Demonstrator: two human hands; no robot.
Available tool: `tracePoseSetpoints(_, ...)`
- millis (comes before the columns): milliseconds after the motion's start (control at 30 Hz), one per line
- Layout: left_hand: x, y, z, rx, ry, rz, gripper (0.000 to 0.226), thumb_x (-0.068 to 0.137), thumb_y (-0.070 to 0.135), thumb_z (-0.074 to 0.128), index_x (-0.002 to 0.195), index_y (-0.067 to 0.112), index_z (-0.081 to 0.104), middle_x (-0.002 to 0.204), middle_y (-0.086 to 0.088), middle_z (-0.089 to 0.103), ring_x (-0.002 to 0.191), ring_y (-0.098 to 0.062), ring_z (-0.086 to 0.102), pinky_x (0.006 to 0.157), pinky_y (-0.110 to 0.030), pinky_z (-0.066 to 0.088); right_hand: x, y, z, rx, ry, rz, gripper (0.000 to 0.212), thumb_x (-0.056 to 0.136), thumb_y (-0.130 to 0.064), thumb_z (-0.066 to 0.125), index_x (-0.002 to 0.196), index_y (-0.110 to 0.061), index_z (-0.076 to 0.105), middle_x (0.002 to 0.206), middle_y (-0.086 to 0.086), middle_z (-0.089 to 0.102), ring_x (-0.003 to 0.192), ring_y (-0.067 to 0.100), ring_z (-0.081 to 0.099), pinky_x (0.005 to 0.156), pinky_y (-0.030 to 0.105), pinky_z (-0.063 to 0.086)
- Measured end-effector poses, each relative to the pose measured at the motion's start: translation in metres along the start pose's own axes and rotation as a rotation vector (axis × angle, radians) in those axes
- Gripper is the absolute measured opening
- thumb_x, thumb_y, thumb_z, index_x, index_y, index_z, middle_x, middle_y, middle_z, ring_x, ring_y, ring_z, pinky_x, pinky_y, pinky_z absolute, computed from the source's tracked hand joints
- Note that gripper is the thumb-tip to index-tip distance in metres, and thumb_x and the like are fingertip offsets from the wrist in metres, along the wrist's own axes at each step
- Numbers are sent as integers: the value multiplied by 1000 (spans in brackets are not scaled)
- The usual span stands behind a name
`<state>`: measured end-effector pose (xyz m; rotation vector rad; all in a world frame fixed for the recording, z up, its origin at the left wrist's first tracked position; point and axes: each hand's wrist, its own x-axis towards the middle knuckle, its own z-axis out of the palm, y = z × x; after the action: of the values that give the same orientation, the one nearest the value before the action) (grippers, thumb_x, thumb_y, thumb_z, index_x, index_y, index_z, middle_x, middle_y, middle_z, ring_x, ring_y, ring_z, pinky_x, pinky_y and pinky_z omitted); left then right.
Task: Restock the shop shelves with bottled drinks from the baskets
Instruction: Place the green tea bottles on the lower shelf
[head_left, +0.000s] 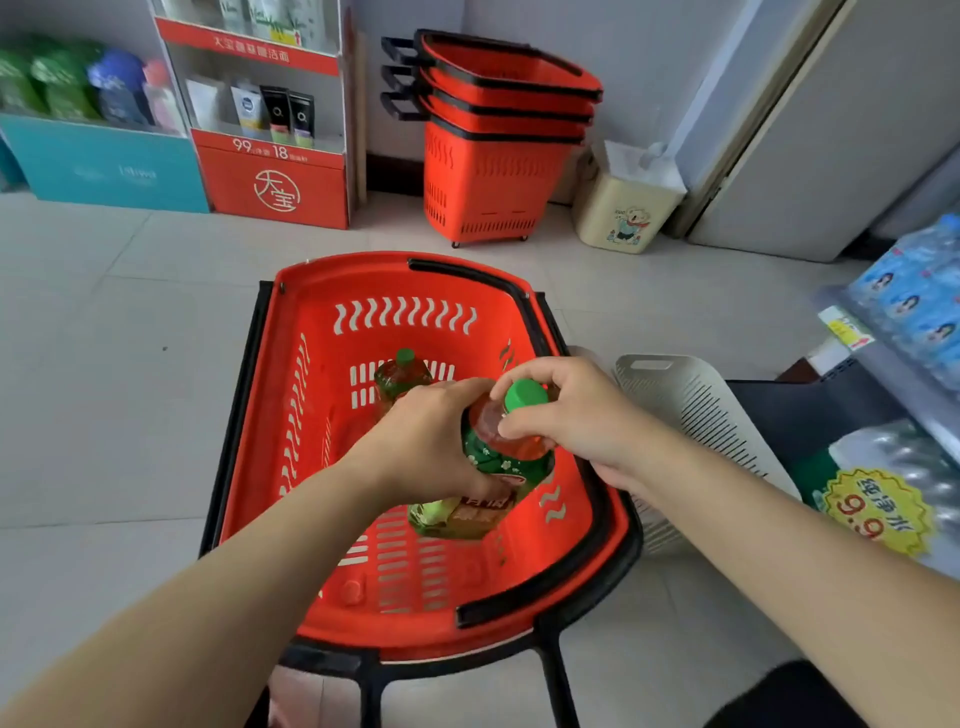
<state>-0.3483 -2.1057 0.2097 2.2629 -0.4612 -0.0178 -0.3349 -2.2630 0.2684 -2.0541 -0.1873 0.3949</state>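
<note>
Both hands on one bottle, lifting it out of the red basket: early in the restock.

Right fingers (524, 371) curl over the green cap (525, 395), thumb under it, pinching the neck. The right hand (571, 415) sits just above the basket's right rim. The left hand (431, 436) wraps the bottle (506, 457) mid-body, fingers closed round the label. The bottle tilts, cap toward the right, and is inside the red basket (291, 415), not clear of it yet. Its lower end is blurred, so the brown label below could be its own or another bottle's. A second bottle (402, 376) stands at the far end. The shelf (883, 358) at right carries water packs (914, 301). Judgement: at least two bottles are left to shelve.
</note>
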Motion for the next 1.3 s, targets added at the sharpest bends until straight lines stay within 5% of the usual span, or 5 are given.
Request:
tracePoseSetpoints(467,-3,160,7,-371,123,117,64,55,25,90,111,31,61,97,17,70,90,0,66,80,-21,53,-127,-1,-117,20,71,-46,101,50,-13,89,137,-31,41,131,-7,53,122,9,50,103,33,45)
tracePoseSetpoints(667,12,253,17,-421,-35,265,68,51,19,91,111,26,62,100,4,72,93,-13,69,86,-34,53,-195,-1,-171,-20,231,-135,103,54,-6,90,134,-41,34,129,-15,53,119,1,52,105,31,42)
tracePoseSetpoints(800,21,311,41,-398,-112,372,71,45,20,93,108,25,62,98,7,72,89,-9,69,79,-21,53,-250,6,-210,-55,399,-130,89,53,-10,91,112,-52,39,114,-23,57,105,-10,55,94,16,46)
tracePoseSetpoints(967,31,379,79,-379,-241,508,68,50,3,90,110,17,63,99,7,72,90,-7,68,76,-14,50,-311,25,-251,-21,587,-110,92,50,-10,92,124,-38,44,113,-18,62,104,-6,58,96,22,47)
tracePoseSetpoints(1300,64,471,169,-250,-453,763,65,52,28,92,111,23,64,103,5,70,96,-14,67,86,-33,52,-388,90,-302,23,917,-11,83,45,-20,92,101,-57,43,104,-28,60,101,-9,56,91,20,47)
